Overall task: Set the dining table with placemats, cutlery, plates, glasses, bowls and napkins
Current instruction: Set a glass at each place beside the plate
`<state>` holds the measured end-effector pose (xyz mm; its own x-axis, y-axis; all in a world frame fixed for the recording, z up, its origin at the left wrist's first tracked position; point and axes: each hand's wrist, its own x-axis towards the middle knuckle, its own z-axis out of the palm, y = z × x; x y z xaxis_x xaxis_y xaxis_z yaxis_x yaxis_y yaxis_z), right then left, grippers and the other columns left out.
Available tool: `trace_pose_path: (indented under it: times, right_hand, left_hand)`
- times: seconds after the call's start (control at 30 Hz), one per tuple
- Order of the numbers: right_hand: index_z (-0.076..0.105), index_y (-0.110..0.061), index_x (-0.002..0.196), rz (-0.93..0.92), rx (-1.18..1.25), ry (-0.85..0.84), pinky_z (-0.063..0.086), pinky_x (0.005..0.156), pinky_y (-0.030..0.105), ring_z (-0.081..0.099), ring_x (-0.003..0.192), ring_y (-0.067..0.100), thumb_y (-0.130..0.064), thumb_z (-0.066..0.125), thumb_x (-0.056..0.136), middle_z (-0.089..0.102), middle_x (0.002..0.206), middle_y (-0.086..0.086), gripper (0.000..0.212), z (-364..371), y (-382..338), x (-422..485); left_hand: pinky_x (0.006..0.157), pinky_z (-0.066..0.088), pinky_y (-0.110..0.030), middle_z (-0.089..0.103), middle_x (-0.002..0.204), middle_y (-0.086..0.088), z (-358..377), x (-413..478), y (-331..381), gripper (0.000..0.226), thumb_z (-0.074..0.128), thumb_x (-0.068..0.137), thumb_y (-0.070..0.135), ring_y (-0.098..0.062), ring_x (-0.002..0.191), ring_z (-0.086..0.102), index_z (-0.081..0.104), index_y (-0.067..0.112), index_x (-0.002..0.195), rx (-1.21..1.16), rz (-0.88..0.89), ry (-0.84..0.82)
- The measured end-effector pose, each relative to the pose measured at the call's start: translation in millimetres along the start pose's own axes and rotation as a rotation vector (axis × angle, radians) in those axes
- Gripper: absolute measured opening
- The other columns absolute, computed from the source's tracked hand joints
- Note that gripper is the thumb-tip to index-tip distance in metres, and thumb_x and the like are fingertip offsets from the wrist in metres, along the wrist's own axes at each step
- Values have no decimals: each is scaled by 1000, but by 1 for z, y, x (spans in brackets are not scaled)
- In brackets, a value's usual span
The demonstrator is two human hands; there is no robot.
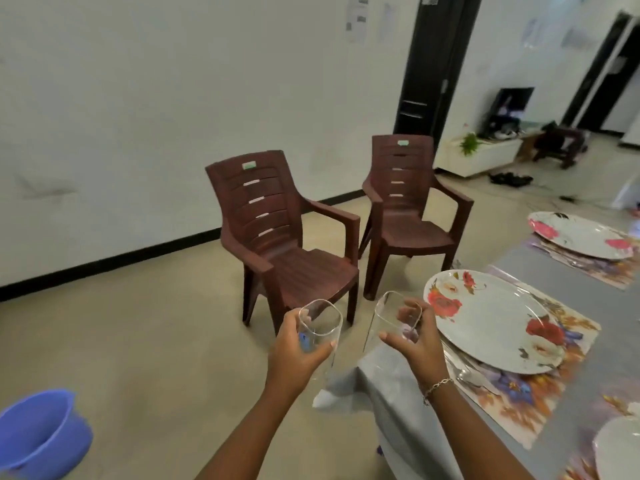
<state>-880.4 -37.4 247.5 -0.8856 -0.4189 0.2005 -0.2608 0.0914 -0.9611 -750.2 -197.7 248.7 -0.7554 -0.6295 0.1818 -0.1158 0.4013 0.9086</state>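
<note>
Just short of the nearest plate [491, 320], the left hand [298, 348] grips a glass [320, 322] and the right hand [422, 344] a second glass [391, 317], both upright, not yet on the table [554, 271], likely carried as a pair to save trips.

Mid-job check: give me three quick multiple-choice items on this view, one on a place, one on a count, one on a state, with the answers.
1. Where does the blue bucket stand?
A) on the table
B) on a chair seat
C) on the floor, lower left

2. How many brown chairs stand side by side?
A) two
B) one
C) four

3. What state are the left glass and the right glass in?
A) standing on placemats
B) held, one in each hand
C) lying tipped over

Answers:
1 C: the bucket sits on bare floor, left of the arms.
2 A: two matching chairs face the table.
3 B: the left hand grips one glass and the right hand grips the other; neither is set down yet.
</note>
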Motion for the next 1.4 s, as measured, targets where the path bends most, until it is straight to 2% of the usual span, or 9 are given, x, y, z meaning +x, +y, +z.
trace_pose_path:
  times: [0.1, 0.37, 0.43, 0.53, 0.73, 0.9, 1.1, 1.23, 1.4]
  right_hand:
    - [42, -30, 110, 27, -15, 83, 45, 87, 31, 52, 104, 20, -30, 76, 53, 52, 108, 4, 66, 11, 7, 30]
    - [39, -19, 126, 140, -67, 279, 45, 91, 34, 53, 108, 16, -41, 76, 49, 54, 114, 0, 88, 2, 55, 94]
    - [37, -12, 130, 165, -44, 366, 44, 97, 35, 51, 113, 19, -27, 80, 55, 53, 120, 3, 88, -5, 67, 109]
    - [40, -16, 123, 198, -42, 479, 45, 90, 19, 52, 112, 15, -6, 80, 62, 53, 116, -4, 74, -16, 74, 126]
    - [42, -33, 109, 232, -142, 693, 42, 81, 4, 52, 99, -12, -25, 77, 57, 53, 111, -12, 63, -27, 66, 137]
    - [44, -32, 108, 296, -136, 901, 43, 85, 14, 53, 102, -5, -46, 71, 48, 54, 110, -11, 68, -38, 61, 134]
    - [44, -32, 112, 336, -162, 1206, 45, 86, 15, 55, 108, 3, -44, 74, 45, 56, 117, -6, 74, -55, 64, 123]
    - [45, -26, 119, 360, -211, 1415, 46, 89, 15, 56, 107, 2, -43, 76, 47, 56, 118, -7, 81, -61, 61, 118]
    - [45, -16, 113, 401, -264, 1738, 47, 83, 16, 57, 96, 1, -40, 77, 46, 56, 108, -2, 78, -62, 61, 115]
  left_hand:
    - [70, 41, -8, 57, 103, 7, 6, 49, -11, 48, 78, 73, 23, -5, 93, 55, 46, 23, 110, 0, 15, -73]
    - [71, 38, -3, 53, 107, 15, 68, 169, -22, 52, 76, 75, 29, 0, 96, 52, 44, 28, 115, -4, 121, -365]
    - [77, 40, -7, 54, 111, 14, 91, 200, -23, 53, 76, 75, 30, -3, 103, 54, 44, 28, 118, -5, 159, -466]
    - [85, 46, -21, 55, 118, 8, 119, 239, -17, 57, 75, 75, 33, -10, 107, 55, 45, 25, 122, 30, 204, -601]
    - [87, 40, -16, 54, 114, 12, 176, 289, 15, 63, 78, 73, 33, -6, 105, 53, 46, 19, 125, -38, 320, -832]
    - [67, 39, 3, 51, 100, 26, 229, 294, 43, 53, 79, 73, 32, 21, 85, 52, 45, 25, 114, -122, 373, -1024]
    - [89, 44, -22, 55, 122, 3, 301, 285, 71, 63, 78, 73, 25, -17, 111, 55, 44, 15, 125, -183, 452, -1287]
    - [96, 44, -26, 53, 125, 6, 341, 276, 83, 65, 77, 73, 38, -11, 113, 52, 42, 21, 125, -226, 502, -1467]
    - [74, 35, -2, 44, 105, 32, 377, 277, 94, 59, 75, 71, 44, 5, 95, 48, 36, 37, 116, -241, 614, -1688]
